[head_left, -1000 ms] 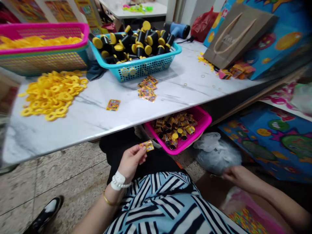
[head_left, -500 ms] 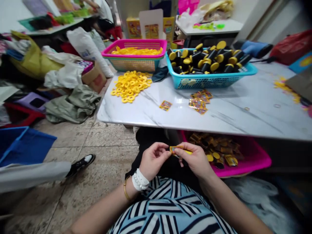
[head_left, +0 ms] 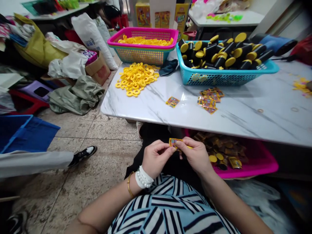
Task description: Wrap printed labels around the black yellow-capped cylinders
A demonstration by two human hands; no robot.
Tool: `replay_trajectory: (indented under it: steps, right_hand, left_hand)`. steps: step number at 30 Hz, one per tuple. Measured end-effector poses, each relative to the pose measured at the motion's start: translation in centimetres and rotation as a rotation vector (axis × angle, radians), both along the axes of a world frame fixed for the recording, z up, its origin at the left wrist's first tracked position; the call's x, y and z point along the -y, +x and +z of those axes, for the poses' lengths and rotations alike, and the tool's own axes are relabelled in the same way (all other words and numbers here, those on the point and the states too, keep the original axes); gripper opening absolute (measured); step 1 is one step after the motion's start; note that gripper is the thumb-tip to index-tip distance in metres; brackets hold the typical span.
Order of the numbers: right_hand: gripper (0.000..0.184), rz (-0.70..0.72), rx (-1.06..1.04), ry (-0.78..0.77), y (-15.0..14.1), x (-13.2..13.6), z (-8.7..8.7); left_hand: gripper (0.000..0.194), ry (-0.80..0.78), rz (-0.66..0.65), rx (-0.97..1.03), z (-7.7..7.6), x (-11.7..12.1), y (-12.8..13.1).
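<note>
The left hand [head_left: 154, 156] is pinching one edge of a small printed wrapper [head_left: 173, 142] between thumb and fingers, and the right hand [head_left: 198, 158] is gripping its other side; the wrapper is sitting between them above the lap, looking thin, flat and rectangular. Fingers are hiding much of it, and a bit of yellow is showing beside the right thumb, too covered to identify. Beyond, a smooth, marble-veined table [head_left: 151, 109] is bearing a single flat wrapper [head_left: 172, 101], an overlapping pile of wrappers [head_left: 209, 99] and a heap of glossy yellow rings [head_left: 137, 79]. A perforated turquoise basket [head_left: 216, 78] is holding black cylinders [head_left: 229, 49] with round yellow caps, while a crumpled dark cloth [head_left: 169, 67] is lying beside it. The tabletop's front edge is overhanging a pink basket [head_left: 262, 166] of wrapped pieces [head_left: 235, 162], partly blocking it from view.
</note>
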State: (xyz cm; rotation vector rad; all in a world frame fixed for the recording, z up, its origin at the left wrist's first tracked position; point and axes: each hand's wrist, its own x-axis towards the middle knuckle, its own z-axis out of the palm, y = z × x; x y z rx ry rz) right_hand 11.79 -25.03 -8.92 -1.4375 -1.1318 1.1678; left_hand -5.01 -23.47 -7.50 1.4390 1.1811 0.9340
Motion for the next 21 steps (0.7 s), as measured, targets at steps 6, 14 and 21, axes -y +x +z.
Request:
replay_trajectory:
  steps: [6, 14, 21]
  right_hand:
    - [0.04, 0.016, -0.053, -0.048, -0.7, -0.2, -0.7]
    - [0.036, 0.17, 0.023, -0.117, 2.5, -0.5, 0.8]
    - [0.012, 0.772, 0.308, -0.073, 4.0, -2.7, 2.9]
  left_hand:
    - [0.026, -0.079, -0.063, -0.003, -1.0, -0.6, -0.6]
    - [0.018, -0.041, -0.551, -0.058, -1.0, -2.6, -2.2]
    - [0.015, 0.331, -1.106, -0.296, 1.4, -5.9, -0.9]
